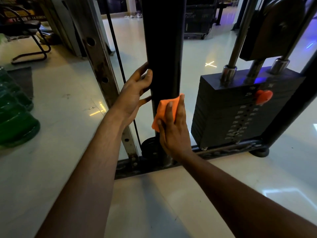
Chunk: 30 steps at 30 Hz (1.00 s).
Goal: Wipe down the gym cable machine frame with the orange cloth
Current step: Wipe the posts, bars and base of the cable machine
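The cable machine's thick black upright post (163, 48) rises in the middle of the view from a black base rail (223, 150). My right hand (173, 127) presses the folded orange cloth (165, 110) flat against the lower part of the post, fingers straight over the cloth. My left hand (135, 93) wraps around the post's left side a little higher up, thumb on the front face and fingers curled behind.
A black weight stack (240, 114) with an orange selector pin (264, 97) stands to the right on chrome guide rods (238, 40). A perforated steel rail (101, 69) and black cable (118, 54) run left of the post. Green weight plates (15, 121) and a chair (29, 31) sit further left.
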Motion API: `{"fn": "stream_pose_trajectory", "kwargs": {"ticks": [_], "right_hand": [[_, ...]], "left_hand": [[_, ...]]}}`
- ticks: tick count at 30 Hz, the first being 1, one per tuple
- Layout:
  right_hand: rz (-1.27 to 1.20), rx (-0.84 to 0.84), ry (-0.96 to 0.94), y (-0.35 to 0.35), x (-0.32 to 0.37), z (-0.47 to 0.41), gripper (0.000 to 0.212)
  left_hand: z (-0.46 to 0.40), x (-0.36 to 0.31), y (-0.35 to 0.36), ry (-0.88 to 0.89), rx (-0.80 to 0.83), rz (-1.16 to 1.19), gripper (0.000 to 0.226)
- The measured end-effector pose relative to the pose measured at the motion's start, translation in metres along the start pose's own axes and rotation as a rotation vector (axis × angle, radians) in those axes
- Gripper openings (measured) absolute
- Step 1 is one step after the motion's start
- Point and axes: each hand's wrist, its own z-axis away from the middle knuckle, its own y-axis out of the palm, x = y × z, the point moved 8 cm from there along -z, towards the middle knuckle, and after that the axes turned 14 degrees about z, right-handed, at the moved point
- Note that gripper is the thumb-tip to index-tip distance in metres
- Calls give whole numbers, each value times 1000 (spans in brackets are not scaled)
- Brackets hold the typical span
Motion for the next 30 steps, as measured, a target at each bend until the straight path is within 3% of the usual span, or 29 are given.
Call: {"fn": "stream_pose_trajectory", "kwargs": {"ticks": [6, 12, 18, 23, 25, 30], "right_hand": [[-31, -142, 40, -32, 17, -43, 80], [14, 10, -1, 6, -6, 12, 86], [26, -144, 21, -17, 8, -28, 81], [66, 0, -20, 20, -11, 26, 100], [60, 12, -16, 19, -14, 24, 98], [95, -134, -14, -11, 7, -24, 84]], "left_hand": [[0, 3, -3, 12, 17, -28, 51], [-1, 11, -4, 12, 23, -7, 47], [1, 27, -6, -28, 46, -12, 55], [2, 32, -6, -24, 54, 19, 54], [2, 32, -6, -26, 48, 24, 56], [1, 33, -8, -19, 65, 8, 61]]}}
